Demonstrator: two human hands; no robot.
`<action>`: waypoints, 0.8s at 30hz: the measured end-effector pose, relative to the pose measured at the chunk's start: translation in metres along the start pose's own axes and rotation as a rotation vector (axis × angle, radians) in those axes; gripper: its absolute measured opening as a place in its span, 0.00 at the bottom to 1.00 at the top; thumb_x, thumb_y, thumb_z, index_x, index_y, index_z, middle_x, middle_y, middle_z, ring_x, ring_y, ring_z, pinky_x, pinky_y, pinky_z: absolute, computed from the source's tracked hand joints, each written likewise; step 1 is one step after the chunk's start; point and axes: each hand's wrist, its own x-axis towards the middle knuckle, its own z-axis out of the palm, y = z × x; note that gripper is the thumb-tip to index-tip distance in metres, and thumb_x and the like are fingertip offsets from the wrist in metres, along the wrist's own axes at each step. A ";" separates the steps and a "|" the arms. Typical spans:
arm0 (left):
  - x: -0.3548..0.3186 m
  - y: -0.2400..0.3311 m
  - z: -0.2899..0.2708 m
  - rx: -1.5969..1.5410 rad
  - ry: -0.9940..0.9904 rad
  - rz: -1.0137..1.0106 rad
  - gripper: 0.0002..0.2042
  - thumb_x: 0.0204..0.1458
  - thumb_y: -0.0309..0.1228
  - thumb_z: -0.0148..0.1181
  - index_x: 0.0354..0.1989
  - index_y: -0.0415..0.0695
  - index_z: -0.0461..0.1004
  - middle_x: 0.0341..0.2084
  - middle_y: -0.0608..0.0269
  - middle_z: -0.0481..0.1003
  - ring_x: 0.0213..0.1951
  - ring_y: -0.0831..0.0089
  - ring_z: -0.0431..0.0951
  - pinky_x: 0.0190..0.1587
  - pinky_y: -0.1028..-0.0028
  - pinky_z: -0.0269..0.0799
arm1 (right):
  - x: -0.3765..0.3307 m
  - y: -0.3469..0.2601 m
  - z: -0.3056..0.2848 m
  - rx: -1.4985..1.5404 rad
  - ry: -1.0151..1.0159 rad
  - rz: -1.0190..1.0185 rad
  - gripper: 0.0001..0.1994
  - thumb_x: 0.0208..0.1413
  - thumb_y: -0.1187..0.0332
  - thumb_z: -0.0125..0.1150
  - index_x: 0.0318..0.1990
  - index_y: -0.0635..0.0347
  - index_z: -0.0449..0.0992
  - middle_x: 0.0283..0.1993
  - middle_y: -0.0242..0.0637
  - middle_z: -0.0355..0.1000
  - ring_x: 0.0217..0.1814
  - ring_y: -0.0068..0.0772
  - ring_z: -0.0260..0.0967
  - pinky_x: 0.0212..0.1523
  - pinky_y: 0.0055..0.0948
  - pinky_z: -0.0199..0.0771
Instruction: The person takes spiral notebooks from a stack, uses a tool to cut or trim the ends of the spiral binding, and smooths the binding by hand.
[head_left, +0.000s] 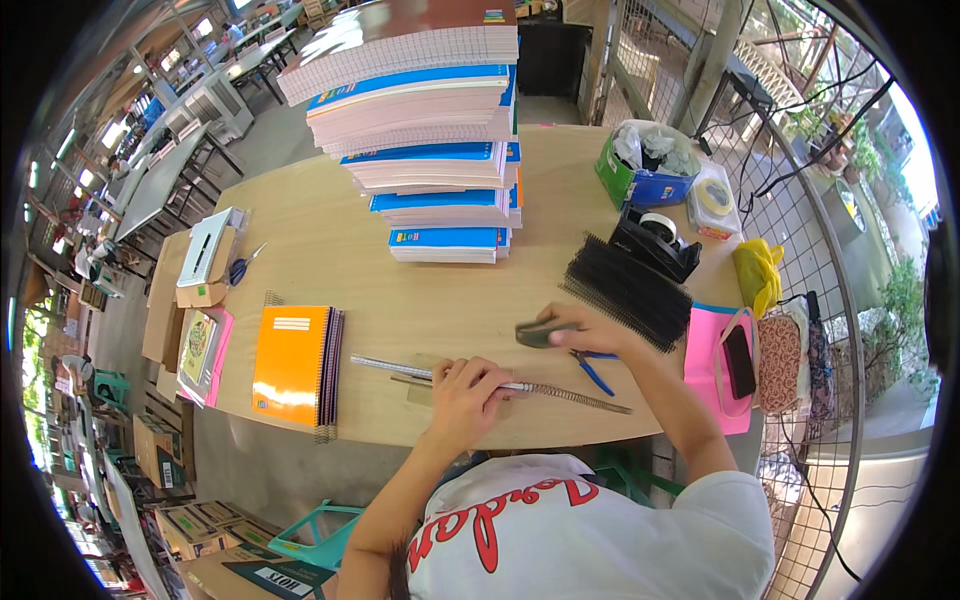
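Near the front edge of the table (pixel 300 200), my left hand (pixel 466 396) is closed over a long thin silvery strip (pixel 390 367). Out of its right side runs a wire spiral coil (pixel 570 395), pointing away to the right. Whether the coil and strip are joined is hidden under my fingers. My right hand (pixel 590 330) grips a dark, rounded, palm-sized object (pixel 545 332), held above and right of my left hand. Just below my right hand lie blue-handled pliers (pixel 596 372). A pile of black spiral coils (pixel 632 290) lies beyond it.
Orange spiral notebooks (pixel 292 365) are stacked at left, near scissors (pixel 243 267). Tall piles of blue-covered books (pixel 445 240) rise at the back. A tape dispenser (pixel 655 242), a box of plastic bags (pixel 648 170) and a phone (pixel 739 362) on a pink folder stand right, beside wire mesh.
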 end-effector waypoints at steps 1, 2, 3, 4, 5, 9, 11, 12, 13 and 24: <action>-0.001 0.000 -0.001 0.003 -0.010 -0.012 0.09 0.44 0.30 0.69 0.33 0.54 0.78 0.33 0.73 0.74 0.37 0.71 0.74 0.45 0.64 0.60 | -0.006 -0.009 0.008 0.004 0.001 0.003 0.29 0.52 0.47 0.66 0.63 0.40 0.73 0.55 0.52 0.64 0.60 0.49 0.63 0.57 0.44 0.68; -0.002 0.000 -0.001 0.006 -0.020 -0.024 0.09 0.44 0.28 0.69 0.33 0.53 0.77 0.32 0.71 0.74 0.37 0.69 0.75 0.44 0.64 0.60 | -0.010 -0.019 0.017 -0.172 -0.067 -0.060 0.26 0.54 0.47 0.64 0.60 0.42 0.75 0.53 0.51 0.65 0.58 0.47 0.65 0.56 0.43 0.68; -0.003 0.000 -0.001 0.005 -0.022 -0.024 0.09 0.44 0.28 0.69 0.33 0.53 0.77 0.32 0.71 0.74 0.37 0.69 0.75 0.44 0.64 0.60 | -0.014 -0.037 0.026 -0.348 -0.135 -0.123 0.24 0.56 0.47 0.62 0.57 0.44 0.78 0.51 0.50 0.66 0.56 0.45 0.66 0.55 0.42 0.68; 0.000 -0.002 0.001 -0.025 -0.012 -0.018 0.09 0.44 0.28 0.70 0.33 0.52 0.76 0.32 0.71 0.74 0.37 0.68 0.75 0.44 0.64 0.61 | -0.017 -0.064 0.033 -0.444 -0.117 0.015 0.23 0.57 0.46 0.60 0.55 0.46 0.80 0.47 0.43 0.66 0.53 0.44 0.66 0.57 0.36 0.65; 0.001 -0.004 0.003 -0.054 -0.001 -0.014 0.10 0.43 0.29 0.70 0.33 0.51 0.75 0.31 0.70 0.74 0.37 0.67 0.75 0.44 0.64 0.61 | -0.019 -0.057 0.031 -0.439 -0.108 0.018 0.23 0.57 0.46 0.60 0.55 0.46 0.80 0.47 0.43 0.66 0.53 0.44 0.66 0.57 0.36 0.65; 0.003 -0.006 0.001 -0.058 -0.015 0.016 0.13 0.43 0.30 0.72 0.35 0.49 0.73 0.31 0.70 0.75 0.37 0.66 0.76 0.44 0.64 0.61 | -0.019 -0.063 0.029 -0.162 -0.146 0.025 0.25 0.58 0.43 0.58 0.54 0.47 0.80 0.53 0.47 0.67 0.55 0.45 0.67 0.57 0.35 0.65; 0.001 -0.009 0.001 -0.090 -0.013 0.021 0.19 0.42 0.29 0.73 0.40 0.47 0.71 0.34 0.67 0.75 0.37 0.66 0.75 0.43 0.63 0.63 | -0.016 -0.070 0.033 -0.646 -0.120 0.184 0.26 0.58 0.43 0.57 0.54 0.52 0.80 0.55 0.49 0.68 0.56 0.44 0.67 0.58 0.35 0.64; -0.001 -0.010 0.002 -0.088 -0.011 0.022 0.19 0.42 0.29 0.73 0.40 0.47 0.71 0.34 0.67 0.75 0.37 0.66 0.75 0.43 0.63 0.63 | -0.014 -0.070 0.033 -0.662 -0.117 0.152 0.27 0.58 0.43 0.58 0.54 0.54 0.79 0.55 0.48 0.69 0.56 0.43 0.67 0.58 0.36 0.65; -0.004 -0.011 0.003 -0.120 -0.022 -0.030 0.21 0.41 0.29 0.73 0.43 0.47 0.70 0.38 0.65 0.74 0.41 0.64 0.75 0.45 0.63 0.63 | -0.011 -0.071 0.032 -0.679 -0.115 0.120 0.28 0.58 0.42 0.58 0.54 0.57 0.79 0.55 0.47 0.70 0.56 0.41 0.68 0.57 0.37 0.65; -0.007 -0.025 -0.008 0.000 0.163 -0.005 0.25 0.40 0.32 0.75 0.46 0.47 0.68 0.42 0.61 0.73 0.40 0.61 0.74 0.48 0.59 0.62 | 0.005 -0.082 0.019 -0.245 0.123 0.081 0.20 0.64 0.53 0.55 0.49 0.62 0.79 0.44 0.40 0.77 0.43 0.33 0.71 0.45 0.34 0.72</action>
